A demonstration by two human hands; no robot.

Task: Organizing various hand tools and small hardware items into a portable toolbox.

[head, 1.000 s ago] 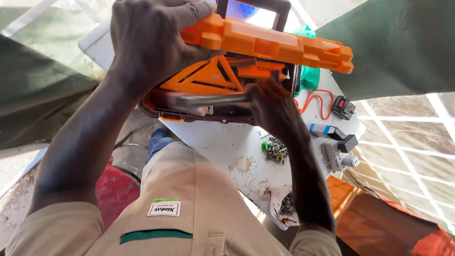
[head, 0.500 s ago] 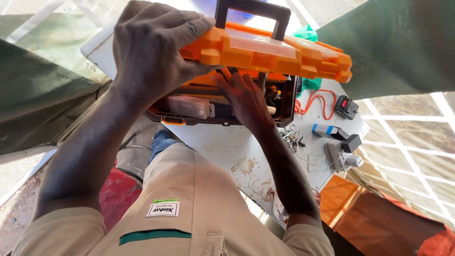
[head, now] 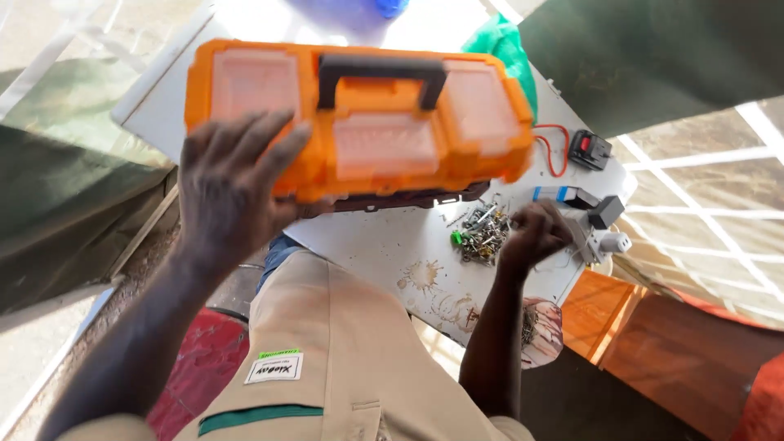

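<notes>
Orange plastic toolbox sits w/ lid down on the white tabletop, toward its far-left part. Boxy shape, rounded corners, black arched handle on top, flanked by translucent lid compartments; dark lower edge shows along the near side.

Left hand lies flat on the toolbox's near-left corner, fingers spread wide, palm pressing on the lid – not wrapped round anything.

Right hand is curled loosely, fingers bent inward, just beside a heap of small metal screws & bits w/ a green speck among them. Can't tell if it has pinched anything; knuckles hide the fingertips.

Tabletop is smooth, w/ brownish ring stains near the front edge. To the right: black block w/ red button on a red looped wire, a white-blue oblong piece, a black cube and a grey plastic fitting. Crumpled green bag lies behind the toolbox. Person wears a tan vest w/ a green stripe.
</notes>
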